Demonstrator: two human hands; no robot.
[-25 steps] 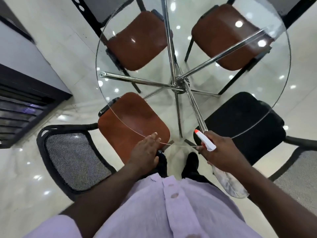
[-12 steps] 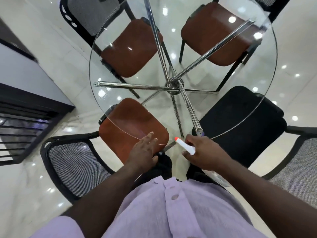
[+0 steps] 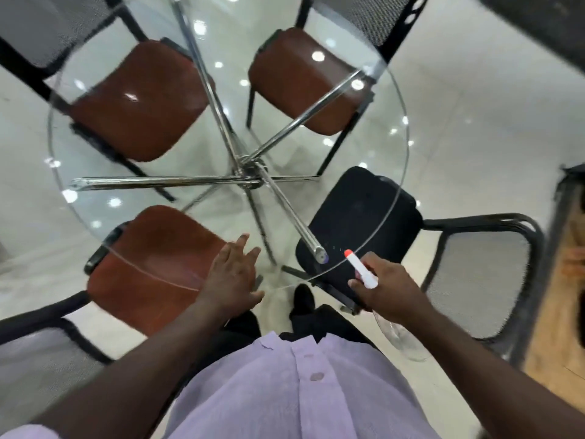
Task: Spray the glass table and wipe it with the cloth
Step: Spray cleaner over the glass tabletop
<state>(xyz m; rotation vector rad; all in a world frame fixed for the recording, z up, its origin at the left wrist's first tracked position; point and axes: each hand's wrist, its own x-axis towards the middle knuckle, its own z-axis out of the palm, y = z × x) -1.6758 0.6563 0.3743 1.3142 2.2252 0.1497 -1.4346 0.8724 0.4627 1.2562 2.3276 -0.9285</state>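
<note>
The round glass table (image 3: pixel 392 198) on crossed chrome legs (image 3: pixel 247 169) fills the upper middle of the view. My right hand (image 3: pixel 384 289) grips a spray bottle (image 3: pixel 364 272) at the near right rim; its white head with an orange tip points over the glass, and the clear body hangs below my wrist. A few fine droplets show on the glass near the nozzle. My left hand (image 3: pixel 234 274) lies flat on the near edge with fingers spread, holding nothing. No cloth is in view.
Three brown-seated chairs (image 3: pixel 148 267) and one black-seated chair (image 3: pixel 364 213) are tucked around and under the table. Mesh chair backs stand at the near left and right. The floor is glossy pale tile. A dark cabinet and wooden surface sit at the far right.
The view has swung right and closer to the table. My right hand has moved the spray bottle rightward along the near rim. My left hand stays flat at the edge.
</note>
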